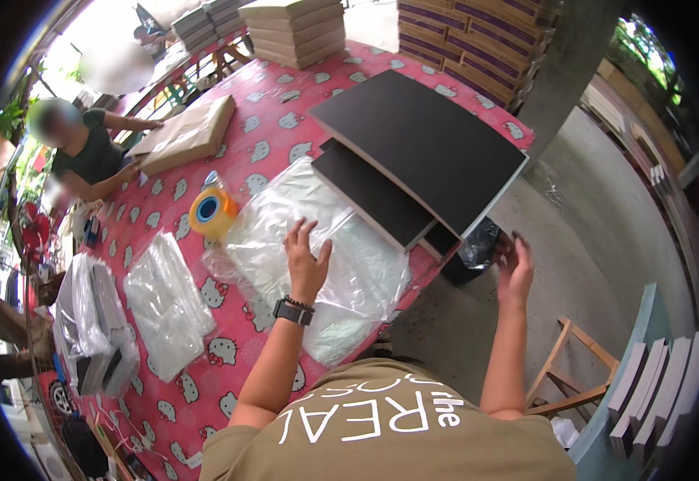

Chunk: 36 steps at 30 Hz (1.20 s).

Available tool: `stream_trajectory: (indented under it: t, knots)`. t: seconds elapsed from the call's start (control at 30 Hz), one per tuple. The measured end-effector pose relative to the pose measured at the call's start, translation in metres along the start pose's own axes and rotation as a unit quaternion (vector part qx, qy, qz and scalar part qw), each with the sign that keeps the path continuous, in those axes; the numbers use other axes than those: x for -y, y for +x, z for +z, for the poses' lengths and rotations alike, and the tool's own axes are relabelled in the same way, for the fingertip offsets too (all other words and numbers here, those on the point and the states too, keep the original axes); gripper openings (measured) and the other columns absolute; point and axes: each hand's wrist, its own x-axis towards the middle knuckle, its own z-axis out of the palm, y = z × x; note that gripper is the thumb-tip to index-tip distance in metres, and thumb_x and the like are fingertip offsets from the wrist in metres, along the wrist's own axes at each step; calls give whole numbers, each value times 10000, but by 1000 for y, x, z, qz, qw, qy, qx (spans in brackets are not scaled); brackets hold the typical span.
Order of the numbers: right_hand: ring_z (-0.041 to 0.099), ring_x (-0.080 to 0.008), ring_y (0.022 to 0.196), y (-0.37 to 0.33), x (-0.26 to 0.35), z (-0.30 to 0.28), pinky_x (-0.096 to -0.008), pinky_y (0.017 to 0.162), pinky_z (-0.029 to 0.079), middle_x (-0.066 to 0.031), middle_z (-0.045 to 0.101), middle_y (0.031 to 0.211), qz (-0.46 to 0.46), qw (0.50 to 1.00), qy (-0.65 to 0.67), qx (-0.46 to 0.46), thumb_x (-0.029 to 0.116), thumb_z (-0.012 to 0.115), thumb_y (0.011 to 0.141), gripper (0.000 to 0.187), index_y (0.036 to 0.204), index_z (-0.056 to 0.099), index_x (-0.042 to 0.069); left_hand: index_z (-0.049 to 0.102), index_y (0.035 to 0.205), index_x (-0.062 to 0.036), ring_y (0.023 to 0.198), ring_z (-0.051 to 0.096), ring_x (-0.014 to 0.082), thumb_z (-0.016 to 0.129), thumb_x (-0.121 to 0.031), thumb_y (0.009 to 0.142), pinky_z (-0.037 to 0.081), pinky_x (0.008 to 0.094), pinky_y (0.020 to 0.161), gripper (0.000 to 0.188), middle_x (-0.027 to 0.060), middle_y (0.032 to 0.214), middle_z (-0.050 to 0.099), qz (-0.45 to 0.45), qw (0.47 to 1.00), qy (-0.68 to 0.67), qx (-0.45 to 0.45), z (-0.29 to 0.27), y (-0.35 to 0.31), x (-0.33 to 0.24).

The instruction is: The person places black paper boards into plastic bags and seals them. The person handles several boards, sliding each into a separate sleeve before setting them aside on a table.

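Note:
My left hand [307,258] hovers over or rests lightly on a stack of clear plastic bags [349,280], fingers spread and nothing in them. Out past the table's right edge is my right hand [514,271], its fingers loosely bent and apart, with nothing visible in it. Close beside it, at the table's edge, a dark shape with shiny plastic [482,244] shows, partly hidden. Large flat black panels [421,144] with pale edges lie stacked unevenly beyond the bags. A roll of yellowish tape [213,212] stands left of the bags.
A pink patterned cloth [257,152] covers the table. More plastic bags [169,305] and plastic-wrapped panels [93,321] lie left. Across, a person [93,148] handles a brown paper-wrapped package [189,136]. Cartons [470,40] and a pillar [570,72] stand behind; a wooden stand [570,369] is at right.

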Motion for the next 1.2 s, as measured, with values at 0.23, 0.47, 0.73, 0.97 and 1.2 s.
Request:
stream_trajectory:
  t: [0.23, 0.47, 0.73, 0.97, 1.2]
  knots:
    - [438, -215, 1052, 173, 15, 16, -355, 829, 382, -101, 446, 1170, -116, 983, -142, -8, 460, 601, 714, 674, 1220, 378, 75, 448, 1160, -51, 1000, 469, 167, 595, -115, 776, 429, 264, 752, 416, 67, 1089, 494, -93, 920, -340, 173, 32, 19, -98]
    - [560, -160, 686, 151, 34, 18, -268, 558, 456, -29, 544, 815, -50, 993, -100, 36, 320, 612, 697, 407, 1012, 547, 70, 384, 1213, -85, 1161, 317, 228, 601, -240, 773, 313, 358, 902, 514, 95, 1240, 353, -118, 931, -341, 60, 20, 39, -94]
    - [543, -190, 797, -14, 8, -14, -365, 674, 475, -84, 538, 960, 150, 984, -41, 85, 339, 545, 777, 439, 1096, 440, 56, 493, 1088, -40, 875, 542, 172, 495, -367, 822, 436, 296, 774, 422, 74, 999, 557, -380, 726, -519, 244, -18, 88, -64]
    - [513, -152, 879, -2, 21, 31, -278, 799, 403, -91, 539, 993, 57, 950, -243, 190, 262, 640, 722, 561, 1162, 438, -21, 540, 966, 33, 725, 595, 156, 570, -274, 794, 496, 263, 639, 353, 78, 837, 604, -367, 762, -437, 307, -40, 67, -60]
    - [523, -199, 906, -7, 9, -4, -300, 803, 423, -94, 540, 1011, 179, 960, -90, 194, 321, 548, 783, 503, 1152, 435, -1, 518, 1047, 18, 822, 602, 186, 541, -263, 804, 493, 304, 738, 373, 114, 950, 600, -423, 558, -664, 261, -62, -11, -68]
